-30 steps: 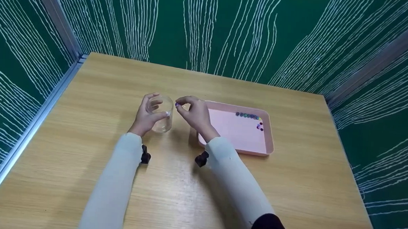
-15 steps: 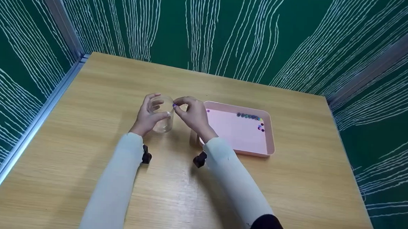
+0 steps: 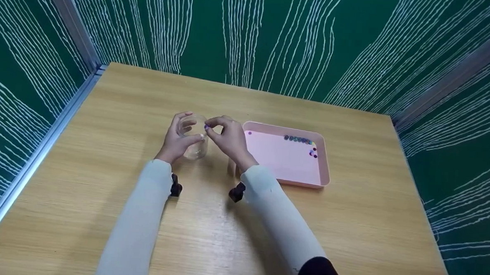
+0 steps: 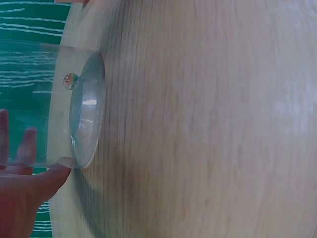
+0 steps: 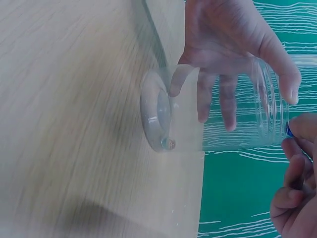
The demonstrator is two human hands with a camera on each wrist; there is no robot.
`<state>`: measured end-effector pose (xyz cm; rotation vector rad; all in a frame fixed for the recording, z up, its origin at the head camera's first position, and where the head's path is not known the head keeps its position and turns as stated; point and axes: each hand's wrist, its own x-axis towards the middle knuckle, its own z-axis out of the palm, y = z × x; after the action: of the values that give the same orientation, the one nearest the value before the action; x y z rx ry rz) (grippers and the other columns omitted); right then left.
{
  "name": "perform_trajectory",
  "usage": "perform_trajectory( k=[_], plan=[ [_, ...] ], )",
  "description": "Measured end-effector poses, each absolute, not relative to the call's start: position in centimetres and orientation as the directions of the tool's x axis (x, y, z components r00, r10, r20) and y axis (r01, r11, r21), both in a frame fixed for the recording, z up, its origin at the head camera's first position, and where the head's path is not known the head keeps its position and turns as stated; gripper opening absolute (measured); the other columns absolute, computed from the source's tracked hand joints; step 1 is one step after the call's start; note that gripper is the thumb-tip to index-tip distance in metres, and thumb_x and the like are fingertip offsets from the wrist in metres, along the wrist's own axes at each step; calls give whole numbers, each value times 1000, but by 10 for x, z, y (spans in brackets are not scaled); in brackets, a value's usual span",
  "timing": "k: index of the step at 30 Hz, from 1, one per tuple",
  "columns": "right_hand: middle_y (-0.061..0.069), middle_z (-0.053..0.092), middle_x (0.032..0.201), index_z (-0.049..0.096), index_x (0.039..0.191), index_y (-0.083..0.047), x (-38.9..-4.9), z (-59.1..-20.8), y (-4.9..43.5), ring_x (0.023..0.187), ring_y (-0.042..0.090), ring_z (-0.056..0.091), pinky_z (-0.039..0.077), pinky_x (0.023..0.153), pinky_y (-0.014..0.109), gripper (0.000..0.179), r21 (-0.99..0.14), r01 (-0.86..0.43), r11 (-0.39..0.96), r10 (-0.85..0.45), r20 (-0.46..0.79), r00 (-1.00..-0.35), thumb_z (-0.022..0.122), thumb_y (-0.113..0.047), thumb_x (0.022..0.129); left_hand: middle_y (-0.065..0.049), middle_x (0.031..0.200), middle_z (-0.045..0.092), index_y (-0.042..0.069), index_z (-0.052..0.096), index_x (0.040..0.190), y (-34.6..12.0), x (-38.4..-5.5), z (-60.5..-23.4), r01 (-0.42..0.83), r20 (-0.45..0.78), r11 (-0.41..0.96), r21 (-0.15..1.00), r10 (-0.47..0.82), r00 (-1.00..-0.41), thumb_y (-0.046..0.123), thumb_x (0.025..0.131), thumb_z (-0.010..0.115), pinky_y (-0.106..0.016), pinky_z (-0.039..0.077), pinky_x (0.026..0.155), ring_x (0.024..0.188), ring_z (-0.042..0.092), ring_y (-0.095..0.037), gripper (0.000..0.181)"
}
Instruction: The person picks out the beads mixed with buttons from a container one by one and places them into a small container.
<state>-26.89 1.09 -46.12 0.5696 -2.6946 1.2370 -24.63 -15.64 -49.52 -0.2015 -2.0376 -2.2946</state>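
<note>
One pinch, one hold, and not much gap between them

So I'm standing here watching somebody's two hands at work. Their left hand [image 3: 174, 141] is wrapped round a colourless see-through cylindrical jar [image 3: 195, 151], thumb on the near side, fingers round the far side, spread about as wide as the jar itself. Jar looks roughly upright; can't tell if its base touches the pale wood-grain table [image 3: 207, 235].

The right hand [image 3: 230, 142] has thumb and forefinger nipped together on a small round blue-purple bead [image 5: 290, 131], right by the jar's rim on the side facing that hand. Touching or not, I can't say. One small clear ball with coloured flecks [image 4: 71, 81] lies at the bottom of the jar, well below the pinch.

Off to the right of the right hand, partly hidden by it, is a shallow pink rectangular tray [image 3: 277, 155] with a row of little dark multicoloured balls [image 3: 298, 139].

My read: this is the step of bringing the bead to the jar's mouth. Next move calls for clearing the rim, then easing the pinch while the other hand keeps things steady.
</note>
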Motion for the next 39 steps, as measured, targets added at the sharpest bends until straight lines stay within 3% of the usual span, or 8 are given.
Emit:
perform_trajectory(
  k=[4, 12, 17, 25, 32, 39],
  plan=[
    [-16, 60, 87, 67, 93, -26, -270, -463, 10, 78, 2, 51, 44, 63, 21, 15, -740, -359, 569, -268, 247, -931, 60, -32, 80, -15, 130, 39, 16, 33, 126, -155, -246, -495, 142, 147, -121, 982, 35, -988, 9, 69, 72, -49, 22, 103, 121, 33, -34, 69],
    [-12, 62, 87, 67, 92, -21, -269, -464, 7, 80, 7, 54, 45, 66, 21, 14, -804, -336, 490, -248, 240, -938, 61, -27, 80, -15, 130, 39, 8, 29, 129, -155, -245, -494, 150, 156, -124, 981, 36, -987, 10, 68, 73, -46, 25, 102, 120, 33, -34, 75],
    [-10, 62, 87, 67, 92, -20, -269, -464, 6, 84, 17, 57, 45, 66, 21, 15, -807, -330, 490, -241, 238, -941, 61, -27, 81, -17, 129, 38, 12, 29, 129, -156, -245, -494, 123, 130, -116, 986, 53, -990, 14, 69, 73, -49, 23, 103, 122, 31, -33, 75],
    [-11, 62, 85, 68, 90, -21, -269, -466, 6, 84, 19, 57, 45, 64, 21, 13, -812, -319, 489, -227, 235, -945, 62, -27, 79, -19, 128, 39, 16, 33, 126, -156, -246, -495, 139, 144, -115, 984, 36, -989, 10, 68, 73, -50, 22, 103, 120, 33, -34, 71],
    [-11, 62, 85, 68, 90, -22, -270, -469, 6, 86, 18, 57, 44, 66, 21, 13, -830, -296, 473, -217, 216, -952, 62, -26, 79, -20, 130, 38, 4, 29, 128, -156, -246, -494, 174, 180, -140, 975, 28, -983, 6, 68, 72, -50, 20, 104, 120, 33, -37, 74],
    [-11, 62, 87, 67, 92, -22, -271, -472, 7, 90, 19, 57, 45, 67, 22, 16, -853, -262, 450, -213, 183, -960, 63, -28, 78, -17, 129, 39, 6, 29, 128, -155, -245, -494, 155, 161, -145, 977, 27, -987, 7, 67, 73, -50, 21, 103, 120, 33, -36, 75]
  ],
)
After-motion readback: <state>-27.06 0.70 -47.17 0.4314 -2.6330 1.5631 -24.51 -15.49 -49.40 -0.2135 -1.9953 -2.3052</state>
